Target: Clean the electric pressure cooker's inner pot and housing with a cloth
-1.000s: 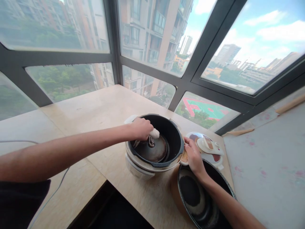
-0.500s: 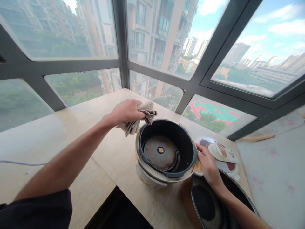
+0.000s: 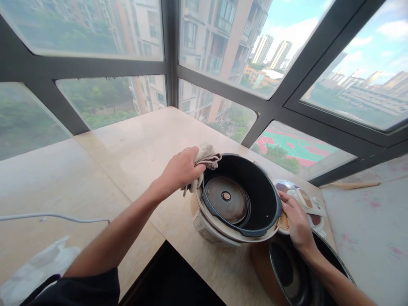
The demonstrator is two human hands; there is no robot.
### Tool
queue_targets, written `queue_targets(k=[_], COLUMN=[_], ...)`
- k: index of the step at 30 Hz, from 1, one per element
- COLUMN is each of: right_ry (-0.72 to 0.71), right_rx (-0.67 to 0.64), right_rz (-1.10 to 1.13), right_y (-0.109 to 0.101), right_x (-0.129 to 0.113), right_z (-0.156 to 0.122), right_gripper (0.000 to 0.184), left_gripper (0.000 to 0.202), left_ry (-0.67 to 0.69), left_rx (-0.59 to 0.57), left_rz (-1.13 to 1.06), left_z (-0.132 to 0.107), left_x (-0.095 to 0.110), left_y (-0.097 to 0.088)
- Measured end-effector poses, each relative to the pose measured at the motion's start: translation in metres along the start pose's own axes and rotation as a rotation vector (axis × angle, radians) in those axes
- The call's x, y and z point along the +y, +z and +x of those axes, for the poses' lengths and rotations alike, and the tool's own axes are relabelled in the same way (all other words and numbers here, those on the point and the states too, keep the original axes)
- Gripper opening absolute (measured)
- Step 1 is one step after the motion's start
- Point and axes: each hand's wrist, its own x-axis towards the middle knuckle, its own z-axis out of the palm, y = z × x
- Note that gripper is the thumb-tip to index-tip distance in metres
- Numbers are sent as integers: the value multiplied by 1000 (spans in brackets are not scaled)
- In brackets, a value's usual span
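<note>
The cooker stands upright on the pale table, a little right of the middle of the frame, its open black inside facing up. At the bottom of it lies a dull round plate with a small copper-coloured disc at its centre. At the cooker's upper-left rim, the left hand is clenched around a bunched, greyish cloth; whether the cloth presses on the rim I cannot tell. The right hand grasps the cooker's side handle, on the right of the picture, where a brownish patch shows. Under the right wrist, toward the lower right, sits a large dark pot, brown on its outside, and just beyond that hand lies a white lid with reddish panels. In the lower left are a pale cord, running in from the edge toward the left forearm, and a crumpled see-through bag near the dark sleeve. Grey window frames cross the upper part, with buildings and trees outside.
</note>
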Motion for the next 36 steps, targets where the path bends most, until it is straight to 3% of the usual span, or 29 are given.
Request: queue_targets(k=[4, 9, 17, 21, 25, 30, 33, 36], right_ry=[-5, -41, -67, -60, -30, -115, -7, 144], right_rx=[23, 25, 42, 68, 45, -2, -81, -176], right_rz=[15, -13, -5, 17, 67, -71, 57, 248], right_y=[2, 2, 3, 5, 8, 5, -2, -17], right_x=[-3, 2, 3, 5, 1, -10, -12, -10], right_z=[-1, 2, 6, 6, 4, 4, 2, -8], right_gripper=[48, 42, 38, 36, 37, 29, 38, 53], left_gripper=[16, 41, 42, 38, 30, 25, 25, 25], left_ry=[12, 87, 353, 475, 583, 796, 852, 823], left_rx=[37, 371, 566, 529, 524, 492, 375, 282], left_rz=[-62, -258, -90, -8, 132, 173, 155, 97], left_z=[-53, -113, -165, -176, -171, -158, -152, -152], left_x=[5, 16, 49, 79, 112, 149, 161, 163], left_y=[5, 38, 70, 75, 79, 106, 124, 129])
